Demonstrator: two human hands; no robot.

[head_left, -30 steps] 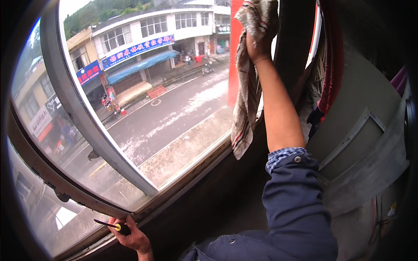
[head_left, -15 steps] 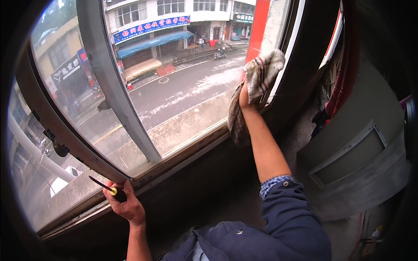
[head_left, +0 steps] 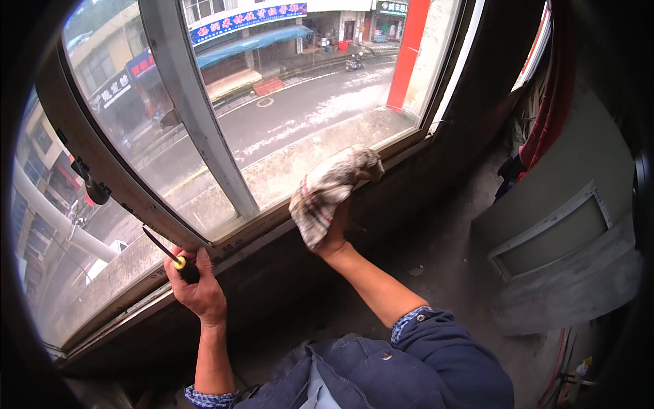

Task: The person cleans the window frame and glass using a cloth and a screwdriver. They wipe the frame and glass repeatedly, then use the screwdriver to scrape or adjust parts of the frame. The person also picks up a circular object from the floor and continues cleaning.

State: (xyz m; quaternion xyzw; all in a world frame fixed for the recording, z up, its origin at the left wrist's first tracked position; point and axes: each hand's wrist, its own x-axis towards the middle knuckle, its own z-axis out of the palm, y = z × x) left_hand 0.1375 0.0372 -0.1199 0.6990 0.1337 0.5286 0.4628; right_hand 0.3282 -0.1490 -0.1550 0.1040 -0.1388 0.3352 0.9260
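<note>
My right hand (head_left: 332, 238) is closed on a checked cloth (head_left: 327, 191), pale with dark and red stripes, which covers most of the fingers. The cloth lies against the lower rail (head_left: 272, 219) of the window frame, in front of the glass. At the lower left, my left hand (head_left: 199, 290) grips a screwdriver (head_left: 185, 268) with a black and yellow handle, its dark shaft pointing up and left. Its fingers are also up against the bottom corner of the window sash (head_left: 197, 244).
A dark handle (head_left: 95, 189) juts from the sash's left stile. A grey upright (head_left: 197, 102) divides the panes, with a street (head_left: 286, 123) beyond the glass. To the right stand a grey panel (head_left: 558, 232) with a pale frame and a red curtain (head_left: 545, 129).
My right hand has swept the cloth down and left, from the window's right side to the lower rail. My left hand stays at the sash corner with the screwdriver. The view has shifted slightly.
</note>
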